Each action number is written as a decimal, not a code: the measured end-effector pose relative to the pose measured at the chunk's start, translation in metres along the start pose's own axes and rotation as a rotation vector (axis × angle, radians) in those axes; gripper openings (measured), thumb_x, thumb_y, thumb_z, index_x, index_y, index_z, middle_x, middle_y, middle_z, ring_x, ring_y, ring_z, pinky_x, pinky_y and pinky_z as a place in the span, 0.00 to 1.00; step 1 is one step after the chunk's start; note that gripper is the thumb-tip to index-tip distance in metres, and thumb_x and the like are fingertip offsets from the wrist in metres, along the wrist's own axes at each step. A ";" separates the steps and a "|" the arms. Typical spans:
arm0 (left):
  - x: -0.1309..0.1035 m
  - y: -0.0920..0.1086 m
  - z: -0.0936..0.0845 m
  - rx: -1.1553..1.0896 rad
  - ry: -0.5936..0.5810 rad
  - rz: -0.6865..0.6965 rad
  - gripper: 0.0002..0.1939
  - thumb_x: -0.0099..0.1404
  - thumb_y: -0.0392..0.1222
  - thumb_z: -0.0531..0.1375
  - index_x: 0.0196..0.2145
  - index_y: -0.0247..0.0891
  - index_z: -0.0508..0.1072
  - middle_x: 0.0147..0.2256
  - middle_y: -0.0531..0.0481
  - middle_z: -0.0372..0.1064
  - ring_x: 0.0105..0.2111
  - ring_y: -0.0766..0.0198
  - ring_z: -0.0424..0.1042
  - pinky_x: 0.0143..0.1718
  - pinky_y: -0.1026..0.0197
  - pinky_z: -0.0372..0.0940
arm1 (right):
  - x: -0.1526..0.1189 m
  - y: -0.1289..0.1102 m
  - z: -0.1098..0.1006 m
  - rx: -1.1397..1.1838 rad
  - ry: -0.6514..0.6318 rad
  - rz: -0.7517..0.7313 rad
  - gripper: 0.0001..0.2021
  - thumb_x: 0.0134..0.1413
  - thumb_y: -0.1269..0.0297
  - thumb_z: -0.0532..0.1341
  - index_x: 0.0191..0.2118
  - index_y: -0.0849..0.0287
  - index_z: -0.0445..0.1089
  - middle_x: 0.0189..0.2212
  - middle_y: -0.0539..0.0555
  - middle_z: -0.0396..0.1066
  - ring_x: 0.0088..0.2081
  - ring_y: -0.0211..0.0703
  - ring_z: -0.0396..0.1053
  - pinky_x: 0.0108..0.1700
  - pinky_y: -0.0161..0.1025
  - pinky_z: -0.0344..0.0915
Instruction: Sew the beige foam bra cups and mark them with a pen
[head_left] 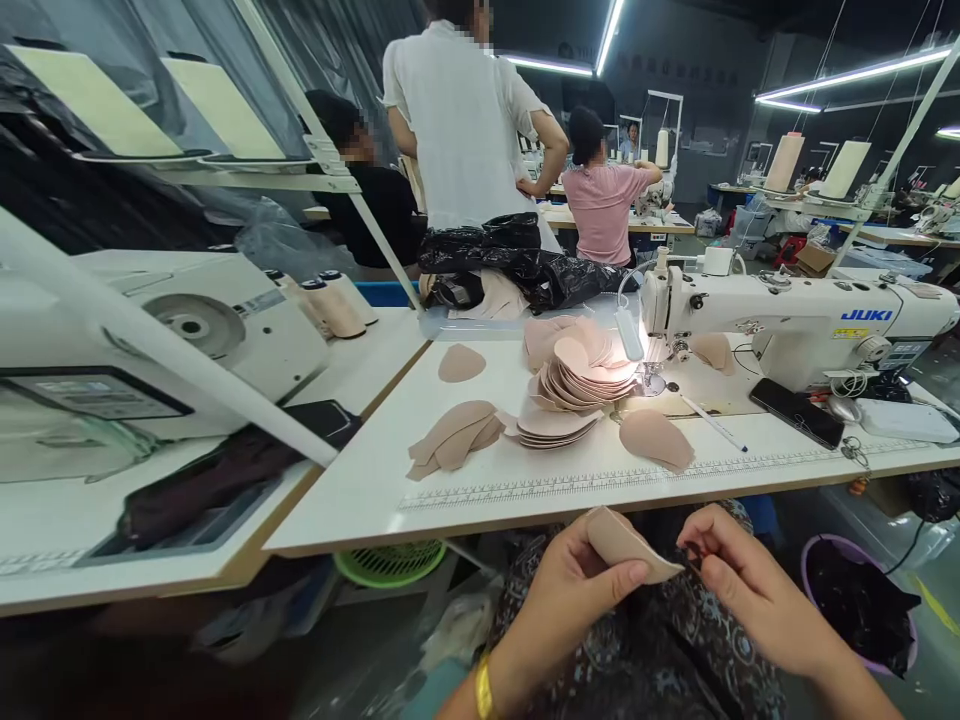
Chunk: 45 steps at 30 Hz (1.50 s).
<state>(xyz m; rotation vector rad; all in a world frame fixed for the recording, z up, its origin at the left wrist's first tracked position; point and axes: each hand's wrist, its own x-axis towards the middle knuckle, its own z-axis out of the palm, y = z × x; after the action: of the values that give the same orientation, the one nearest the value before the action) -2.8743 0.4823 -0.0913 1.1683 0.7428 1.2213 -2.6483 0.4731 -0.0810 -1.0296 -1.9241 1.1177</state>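
Observation:
Over my lap, in front of the table edge, my left hand (577, 580) is closed round a beige fabric-covered cup piece (626, 548), thumb on its near face. Its pointed end faces right. My right hand (750, 580) pinches a small dark tool (691, 553) right beside that tip; its exact kind is mostly hidden by the fingers. On the table lie stacked beige pieces (577, 378), with a fanned group (455, 437) to their left. A single piece (655, 438) rests at the right of the stack and another (460, 363) farther back left.
A white sewing machine (802, 315) with a lit lamp stands at the right. Near it are a pen (714, 422) and a black phone (796, 412). A measuring tape (525, 492) runs along the front edge. Below are a purple-rimmed bin (862, 600) and a green basket (391, 563). Several people are beyond.

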 end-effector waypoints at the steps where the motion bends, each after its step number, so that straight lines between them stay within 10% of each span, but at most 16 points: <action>1: 0.000 -0.002 -0.001 -0.041 0.017 -0.026 0.14 0.54 0.47 0.76 0.28 0.37 0.78 0.28 0.50 0.76 0.29 0.64 0.72 0.32 0.64 0.66 | 0.002 0.001 0.004 0.016 -0.010 0.014 0.19 0.71 0.41 0.50 0.45 0.51 0.64 0.35 0.48 0.58 0.36 0.42 0.58 0.39 0.38 0.57; 45: -0.002 -0.007 -0.001 -0.033 0.052 -0.064 0.11 0.55 0.45 0.76 0.30 0.37 0.81 0.30 0.49 0.77 0.31 0.64 0.73 0.36 0.64 0.68 | 0.008 0.004 0.027 -0.164 0.052 0.034 0.18 0.73 0.46 0.51 0.36 0.53 0.59 0.26 0.45 0.59 0.28 0.39 0.56 0.31 0.36 0.51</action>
<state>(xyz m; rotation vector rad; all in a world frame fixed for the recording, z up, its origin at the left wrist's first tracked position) -2.8733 0.4808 -0.0989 1.0815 0.7904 1.2101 -2.6739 0.4715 -0.0940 -1.1726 -1.9888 0.9536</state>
